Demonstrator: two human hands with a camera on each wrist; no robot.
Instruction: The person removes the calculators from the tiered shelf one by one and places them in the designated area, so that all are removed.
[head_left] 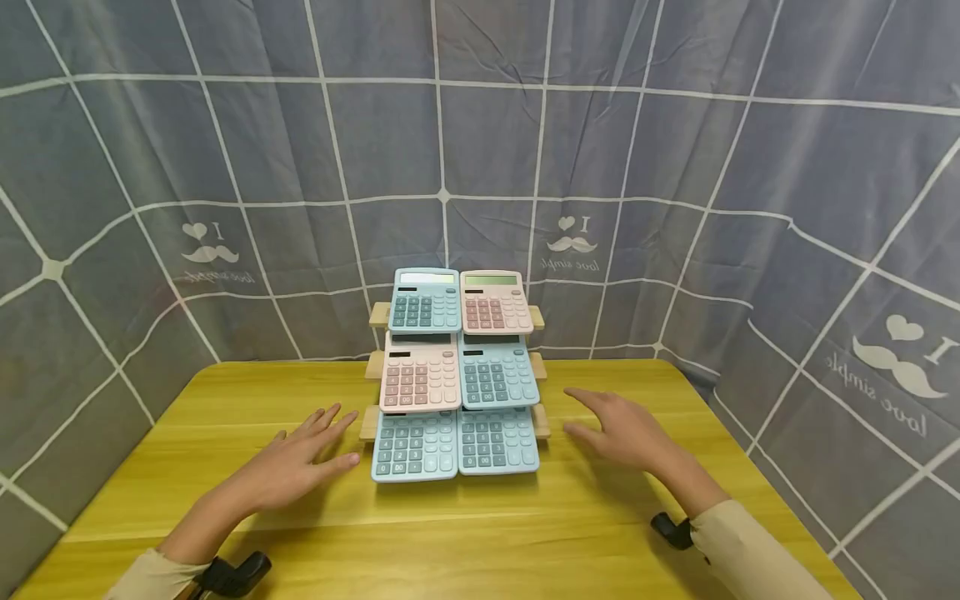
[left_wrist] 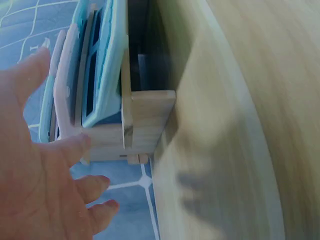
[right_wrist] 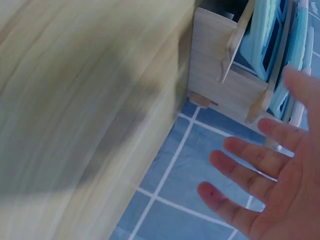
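Note:
Pink and blue calculators stand leaning in two columns on a tiered wooden rack (head_left: 372, 422). The top tier has a blue calculator (head_left: 425, 302) on the left and a pink calculator (head_left: 496, 302) on the right. Below them are a pink calculator (head_left: 422, 372) and a blue calculator (head_left: 500, 372). Two blue calculators (head_left: 415, 447) fill the lowest tier. My left hand (head_left: 288, 462) hovers beside the rack's left side, fingers spread, holding nothing. To the right of the rack, my right hand (head_left: 622, 429) is held with fingers extended, also without anything in it.
The rack stands on a yellow wood-grain table (head_left: 450, 542) towards its back edge. A grey curtain (head_left: 390, 142) with white grid lines hangs behind the table and along both sides. Each wrist wears a black device (head_left: 234, 575).

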